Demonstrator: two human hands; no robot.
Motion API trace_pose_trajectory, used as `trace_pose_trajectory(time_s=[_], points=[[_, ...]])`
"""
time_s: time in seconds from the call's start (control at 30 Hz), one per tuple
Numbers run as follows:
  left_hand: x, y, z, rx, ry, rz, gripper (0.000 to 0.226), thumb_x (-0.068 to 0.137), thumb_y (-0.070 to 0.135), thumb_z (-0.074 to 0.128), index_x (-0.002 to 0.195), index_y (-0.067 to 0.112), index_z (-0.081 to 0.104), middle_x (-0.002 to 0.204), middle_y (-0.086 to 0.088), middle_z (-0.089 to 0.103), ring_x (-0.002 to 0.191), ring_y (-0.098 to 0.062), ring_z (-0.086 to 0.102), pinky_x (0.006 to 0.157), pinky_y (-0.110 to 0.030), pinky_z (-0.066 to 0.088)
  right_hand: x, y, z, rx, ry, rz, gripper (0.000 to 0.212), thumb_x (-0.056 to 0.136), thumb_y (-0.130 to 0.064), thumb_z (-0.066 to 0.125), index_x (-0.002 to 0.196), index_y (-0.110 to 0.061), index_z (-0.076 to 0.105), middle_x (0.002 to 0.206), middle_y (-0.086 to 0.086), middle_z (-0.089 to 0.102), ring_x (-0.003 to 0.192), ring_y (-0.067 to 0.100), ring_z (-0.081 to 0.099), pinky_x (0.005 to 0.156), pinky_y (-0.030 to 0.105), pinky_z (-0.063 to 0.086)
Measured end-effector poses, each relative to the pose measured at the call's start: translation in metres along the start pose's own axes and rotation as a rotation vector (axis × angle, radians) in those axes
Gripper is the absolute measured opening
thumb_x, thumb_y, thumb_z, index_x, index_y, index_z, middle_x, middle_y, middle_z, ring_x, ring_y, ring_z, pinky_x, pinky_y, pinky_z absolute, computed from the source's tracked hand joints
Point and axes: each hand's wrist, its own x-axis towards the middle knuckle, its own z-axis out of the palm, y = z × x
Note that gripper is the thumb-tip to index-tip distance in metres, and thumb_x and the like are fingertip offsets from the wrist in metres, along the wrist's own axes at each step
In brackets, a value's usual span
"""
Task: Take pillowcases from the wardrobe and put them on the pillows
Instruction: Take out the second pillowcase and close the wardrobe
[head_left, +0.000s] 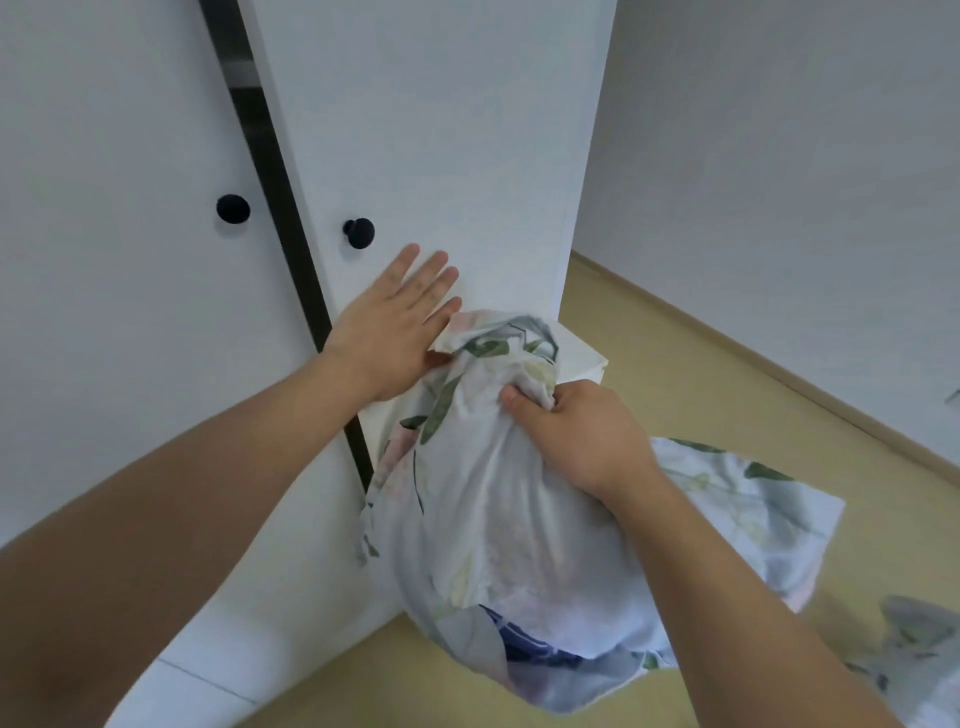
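Observation:
My right hand (576, 436) grips a bundle of white pillowcases (498, 519) printed with green leaves, which hangs down in front of the white wardrobe (441, 130). A dark blue patterned piece shows at the bundle's lower edge. My left hand (395, 327) lies flat, fingers spread, against the right wardrobe door just below its black knob (359, 233). That door stands slightly ajar, with a dark gap (270, 171) between it and the left door, which carries its own black knob (233, 209).
Beige floor (727, 374) runs to the right of the wardrobe up to white walls (779, 156) with a skirting board. More leaf-print fabric (919, 649) lies at the lower right edge.

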Motion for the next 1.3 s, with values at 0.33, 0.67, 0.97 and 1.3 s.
trace_pose_trajectory(time_s=[0.33, 0.67, 0.97, 1.3], points=[[0.013, -0.035, 0.051, 0.120, 0.027, 0.045, 0.077, 0.098, 0.064, 0.012, 0.160, 0.021, -0.001, 0.166, -0.009, -0.017, 0.152, -0.031, -0.024, 0.119, -0.058, -0.014, 0.001, -0.018, 0.023, -0.034, 0.104, 0.030, 0.064, 0.086, -0.076, 0.045, 0.063, -0.017, 0.058, 0.065, -0.002, 0.066, 0.070, 0.021, 0.064, 0.066, 0.038, 0.051], [0.020, -0.062, 0.075, 0.127, 0.046, 0.110, 0.078, 0.097, 0.064, 0.015, 0.160, 0.023, -0.002, 0.166, -0.009, -0.018, 0.152, -0.031, -0.025, 0.118, -0.058, -0.012, 0.006, -0.029, 0.039, -0.110, 0.091, 0.078, 0.063, 0.088, -0.075, 0.042, 0.064, -0.018, 0.059, 0.066, -0.002, 0.064, 0.071, 0.020, 0.063, 0.061, 0.035, 0.046], [0.029, -0.001, 0.057, -0.373, -0.026, 0.238, 0.081, 0.089, 0.052, 0.051, 0.158, 0.021, 0.022, 0.166, -0.008, 0.020, 0.155, -0.031, 0.007, 0.123, -0.057, 0.000, 0.009, -0.001, 0.025, -0.080, 0.124, 0.197, 0.060, 0.091, -0.070, 0.046, 0.068, -0.016, 0.061, 0.069, -0.001, 0.066, 0.071, 0.021, 0.063, 0.062, 0.036, 0.049], [0.136, 0.153, -0.020, -1.727, -0.555, 0.185, 0.070, 0.068, 0.000, 0.066, 0.130, 0.028, 0.050, 0.109, 0.009, 0.063, 0.103, -0.015, 0.061, 0.073, -0.027, 0.049, 0.024, 0.111, -0.038, 0.031, 0.365, 0.434, 0.059, 0.089, -0.068, 0.051, 0.061, -0.016, 0.056, 0.061, 0.000, 0.063, 0.064, 0.023, 0.063, 0.057, 0.035, 0.046]])
